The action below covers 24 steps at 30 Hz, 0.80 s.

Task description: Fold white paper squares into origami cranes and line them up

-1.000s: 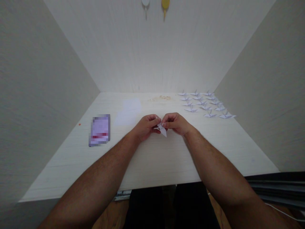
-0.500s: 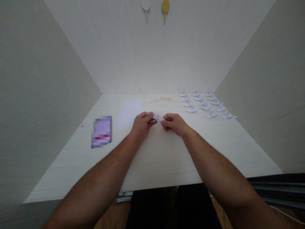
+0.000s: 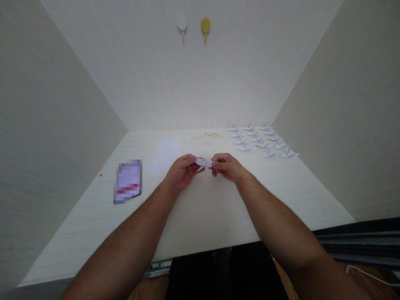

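Observation:
A small folded white paper piece (image 3: 203, 161) is held just above the pale wooden table (image 3: 203, 208), near its middle. My left hand (image 3: 181, 171) pinches its left end with curled fingers. My right hand (image 3: 225, 166) pinches its right end the same way. The paper spans the short gap between the two hands. Its exact shape is too small to make out.
Several finished white paper cranes (image 3: 259, 139) stand in rows at the table's far right. A flat white paper sheet (image 3: 165, 152) lies behind my left hand. A blurred purple packet (image 3: 128, 186) lies at the left. Two hooks (image 3: 193, 26) hang on the back wall.
The paper piece was turned from pointing downward to lying level between my hands, which drew slightly apart. The view tilted, so everything sits a little lower and more to the left.

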{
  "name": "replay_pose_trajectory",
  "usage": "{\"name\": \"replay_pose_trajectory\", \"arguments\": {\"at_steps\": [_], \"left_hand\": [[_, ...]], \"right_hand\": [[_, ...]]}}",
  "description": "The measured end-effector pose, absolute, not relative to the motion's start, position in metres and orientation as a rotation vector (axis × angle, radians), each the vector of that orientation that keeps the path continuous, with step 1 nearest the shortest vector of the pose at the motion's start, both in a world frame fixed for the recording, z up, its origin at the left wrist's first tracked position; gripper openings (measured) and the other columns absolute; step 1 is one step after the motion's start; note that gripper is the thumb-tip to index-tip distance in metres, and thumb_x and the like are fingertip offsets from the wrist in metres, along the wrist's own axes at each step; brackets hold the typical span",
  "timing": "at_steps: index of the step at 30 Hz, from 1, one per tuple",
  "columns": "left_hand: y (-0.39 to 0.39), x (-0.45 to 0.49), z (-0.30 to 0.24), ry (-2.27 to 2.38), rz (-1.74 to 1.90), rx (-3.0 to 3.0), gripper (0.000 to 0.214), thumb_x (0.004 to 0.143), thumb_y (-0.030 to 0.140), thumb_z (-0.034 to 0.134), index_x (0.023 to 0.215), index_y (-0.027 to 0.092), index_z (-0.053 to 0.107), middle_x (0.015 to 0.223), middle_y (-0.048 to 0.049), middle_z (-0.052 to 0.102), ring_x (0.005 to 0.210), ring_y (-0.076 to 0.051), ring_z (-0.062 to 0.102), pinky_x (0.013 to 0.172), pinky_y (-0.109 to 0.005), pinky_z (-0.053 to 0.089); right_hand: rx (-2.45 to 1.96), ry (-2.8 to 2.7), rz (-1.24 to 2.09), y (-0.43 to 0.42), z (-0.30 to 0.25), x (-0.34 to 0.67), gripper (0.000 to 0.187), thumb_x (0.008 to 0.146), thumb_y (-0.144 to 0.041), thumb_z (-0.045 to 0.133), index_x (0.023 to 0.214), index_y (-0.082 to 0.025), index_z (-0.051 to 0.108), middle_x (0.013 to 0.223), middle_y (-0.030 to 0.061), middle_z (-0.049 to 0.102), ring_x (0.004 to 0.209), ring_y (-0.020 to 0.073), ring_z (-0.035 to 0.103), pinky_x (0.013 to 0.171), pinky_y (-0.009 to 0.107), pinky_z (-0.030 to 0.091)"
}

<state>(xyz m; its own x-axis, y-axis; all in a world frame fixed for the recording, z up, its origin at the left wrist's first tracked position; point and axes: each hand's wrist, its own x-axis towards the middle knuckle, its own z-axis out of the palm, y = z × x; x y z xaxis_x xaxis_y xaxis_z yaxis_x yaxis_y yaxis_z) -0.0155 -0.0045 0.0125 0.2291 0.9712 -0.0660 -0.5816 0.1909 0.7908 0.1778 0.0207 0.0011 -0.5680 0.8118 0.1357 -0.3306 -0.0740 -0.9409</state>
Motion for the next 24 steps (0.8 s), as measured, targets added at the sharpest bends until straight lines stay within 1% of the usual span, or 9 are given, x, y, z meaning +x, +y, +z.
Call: {"name": "replay_pose_trajectory", "arguments": {"at_steps": [2, 5, 9, 11, 14, 18, 24], "left_hand": [[-0.0055, -0.0163, 0.0140, 0.629, 1.175, 0.785, 0.019, 0.073, 0.022, 0.077, 0.067, 0.013, 0.062, 0.077, -0.0069, 0.072, 0.070, -0.017, 0.069, 0.067, -0.029, 0.057], [-0.0063, -0.0179, 0.0151, 0.564, 1.131, 0.789, 0.021, 0.073, 0.024, 0.078, 0.066, 0.012, 0.062, 0.079, -0.0072, 0.073, 0.071, -0.017, 0.069, 0.070, -0.031, 0.059], [-0.0070, -0.0199, 0.0149, 0.515, 1.087, 0.773, 0.020, 0.074, 0.022, 0.078, 0.067, 0.013, 0.062, 0.092, -0.0102, 0.075, 0.083, -0.020, 0.071, 0.078, -0.035, 0.059], [-0.0078, -0.0204, 0.0149, 0.496, 1.066, 0.766, 0.021, 0.074, 0.024, 0.079, 0.069, 0.012, 0.062, 0.095, -0.0111, 0.075, 0.084, -0.021, 0.071, 0.080, -0.036, 0.059], [-0.0094, -0.0203, 0.0161, 0.460, 1.050, 0.751, 0.022, 0.072, 0.024, 0.081, 0.070, 0.013, 0.062, 0.091, -0.0100, 0.075, 0.081, -0.021, 0.072, 0.077, -0.034, 0.059], [-0.0123, -0.0196, 0.0182, 0.444, 1.039, 0.744, 0.022, 0.071, 0.024, 0.081, 0.068, 0.014, 0.062, 0.086, -0.0089, 0.075, 0.080, -0.021, 0.071, 0.076, -0.033, 0.058], [-0.0150, -0.0198, 0.0186, 0.489, 1.053, 0.746, 0.024, 0.069, 0.026, 0.081, 0.064, 0.014, 0.062, 0.084, -0.0092, 0.073, 0.083, -0.023, 0.070, 0.091, -0.047, 0.055]], "right_hand": [[-0.556, -1.351, 1.780, 0.0205, 0.0008, 0.1791, 0.030, 0.066, -0.040, 0.084, 0.068, -0.015, 0.066, 0.054, -0.0041, 0.056, 0.047, 0.0070, 0.046, 0.051, 0.023, 0.047], [-0.547, -1.307, 1.812, 0.0199, 0.0005, 0.1803, 0.032, 0.064, -0.039, 0.086, 0.065, -0.016, 0.064, 0.051, -0.0054, 0.052, 0.047, 0.0071, 0.046, 0.051, 0.023, 0.047], [-0.520, -1.267, 1.835, 0.0184, 0.0006, 0.1805, 0.033, 0.064, -0.040, 0.086, 0.064, -0.016, 0.064, 0.048, -0.0060, 0.049, 0.046, 0.0075, 0.045, 0.053, 0.024, 0.048], [-0.487, -1.264, 1.858, 0.0172, 0.0013, 0.1799, 0.033, 0.065, -0.041, 0.085, 0.064, -0.015, 0.064, 0.047, -0.0065, 0.047, 0.046, 0.0073, 0.043, 0.054, 0.025, 0.048], [-0.449, -1.261, 1.903, 0.0156, 0.0027, 0.1787, 0.035, 0.065, -0.043, 0.086, 0.065, -0.015, 0.064, 0.048, -0.0065, 0.047, 0.047, 0.0078, 0.045, 0.054, 0.024, 0.048], [-0.446, -1.250, 1.945, 0.0157, 0.0014, 0.1782, 0.038, 0.061, -0.045, 0.088, 0.066, -0.015, 0.065, 0.051, -0.0050, 0.052, 0.049, 0.0085, 0.050, 0.054, 0.024, 0.047], [-0.441, -1.267, 1.981, 0.0187, -0.0056, 0.1783, 0.039, 0.060, -0.047, 0.088, 0.068, -0.016, 0.067, 0.048, -0.0047, 0.053, 0.052, 0.0110, 0.054, 0.056, 0.026, 0.049]]}}
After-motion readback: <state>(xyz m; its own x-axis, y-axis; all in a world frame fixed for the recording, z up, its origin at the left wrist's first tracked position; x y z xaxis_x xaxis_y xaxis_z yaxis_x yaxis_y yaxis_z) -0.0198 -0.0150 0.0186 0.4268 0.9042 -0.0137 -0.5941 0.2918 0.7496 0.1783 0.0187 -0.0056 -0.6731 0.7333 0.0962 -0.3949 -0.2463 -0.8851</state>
